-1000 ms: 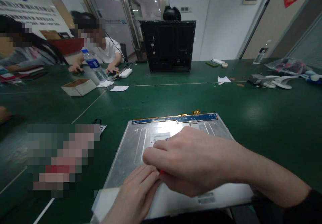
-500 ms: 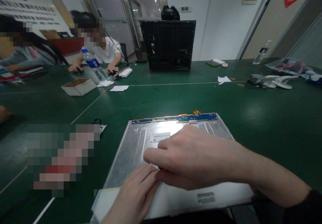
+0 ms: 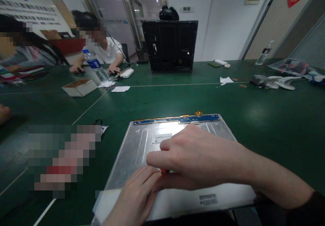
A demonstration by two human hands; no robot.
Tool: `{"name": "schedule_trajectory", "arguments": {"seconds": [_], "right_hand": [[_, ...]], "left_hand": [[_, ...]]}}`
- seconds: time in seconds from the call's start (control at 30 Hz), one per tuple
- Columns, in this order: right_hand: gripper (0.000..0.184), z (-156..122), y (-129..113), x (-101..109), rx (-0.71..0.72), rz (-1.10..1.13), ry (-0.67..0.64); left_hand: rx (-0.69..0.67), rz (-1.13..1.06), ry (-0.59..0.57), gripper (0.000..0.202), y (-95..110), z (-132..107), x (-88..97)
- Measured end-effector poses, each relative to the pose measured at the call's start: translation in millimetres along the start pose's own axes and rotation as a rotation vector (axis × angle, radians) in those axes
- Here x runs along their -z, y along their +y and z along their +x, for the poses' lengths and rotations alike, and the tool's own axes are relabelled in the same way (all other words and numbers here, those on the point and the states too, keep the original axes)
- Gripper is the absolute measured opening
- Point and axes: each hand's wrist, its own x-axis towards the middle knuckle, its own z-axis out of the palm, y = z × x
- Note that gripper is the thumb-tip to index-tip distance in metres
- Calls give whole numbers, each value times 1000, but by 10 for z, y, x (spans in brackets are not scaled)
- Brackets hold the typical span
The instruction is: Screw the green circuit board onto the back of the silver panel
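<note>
A flat silver display panel (image 3: 127, 151) lies in front of me, back side up. Along its far edge runs a blue circuit board strip (image 3: 172, 119) with gold tabs. My right hand (image 3: 193, 160) is closed over the middle of the panel around a small red-and-black handle (image 3: 164, 171); most of it is hidden in the fingers, so its kind does not show. Just left of it, my left hand (image 3: 138, 188) rests over the near part of the panel. Its fingers are pressed together and meet the right fingertips, which hide what they pinch. Whitish film (image 3: 108, 202) covers the panel's near edge.
Across the green table (image 3: 162, 97) stand a black monitor-like back (image 3: 170, 46), a white open box (image 3: 80, 87) and a water bottle (image 3: 95, 65). White-handled tools (image 3: 276, 82) lie at right. Two people sit at far left; another person's hand (image 3: 4, 113) shows at the left edge.
My right hand has turned slightly and shifted a little, so more of the red handle shows between the fingers. The panel and my left hand look almost unmoved.
</note>
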Motion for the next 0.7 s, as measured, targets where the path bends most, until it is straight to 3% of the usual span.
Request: {"name": "schedule_trajectory", "arguments": {"seconds": [0.17, 0.37, 0.7], "right_hand": [[11, 5, -13, 4, -10, -11, -2], [25, -6, -22, 31, 30, 63, -17], [21, -3, 7, 2, 26, 21, -8]], "left_hand": [[-3, -28, 5, 21, 52, 46, 47], [21, -44, -37, 23, 72, 65, 78], [26, -61, -12, 16, 45, 48, 47]]}}
